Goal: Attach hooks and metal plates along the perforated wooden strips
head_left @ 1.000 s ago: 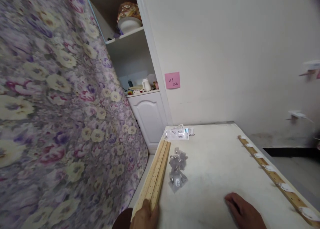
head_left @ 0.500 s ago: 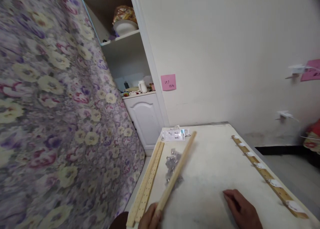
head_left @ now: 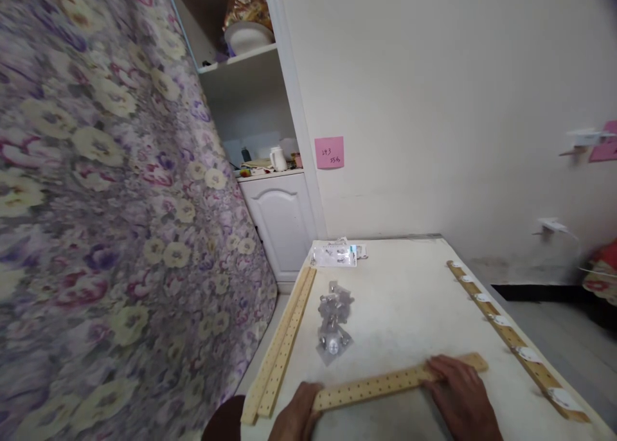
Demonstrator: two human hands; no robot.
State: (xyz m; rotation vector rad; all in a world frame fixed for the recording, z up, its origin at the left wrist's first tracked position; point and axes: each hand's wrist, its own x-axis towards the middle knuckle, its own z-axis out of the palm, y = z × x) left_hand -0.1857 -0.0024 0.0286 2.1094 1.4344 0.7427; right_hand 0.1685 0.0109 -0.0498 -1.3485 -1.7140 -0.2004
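Note:
A pale wooden strip with rows of small holes (head_left: 373,385) lies crosswise near the front of the white table (head_left: 395,306). My left hand (head_left: 297,415) is closed on its left end. Near the right end, my right hand (head_left: 457,386) grips it from above, its fingers over the far edge. Beyond the strip sits a heap of small clear plastic bags with metal parts (head_left: 336,306); one bag (head_left: 333,345) nearest me shows a round white piece. Two more holed wooden strips (head_left: 284,348) lie side by side along the table's left edge.
Along the right edge lies a browner wooden strip (head_left: 535,367) with several white pieces on it. Flat printed packages (head_left: 333,254) rest at the far left corner. A wall stands behind the table, with a floral curtain (head_left: 120,235) and a shelf cabinet (head_left: 282,219) to the left.
The wooden strip, held up at a slant by my left hand alone, has swung down to lie crosswise. My right hand, holding nothing visible before, has taken hold of its right part.

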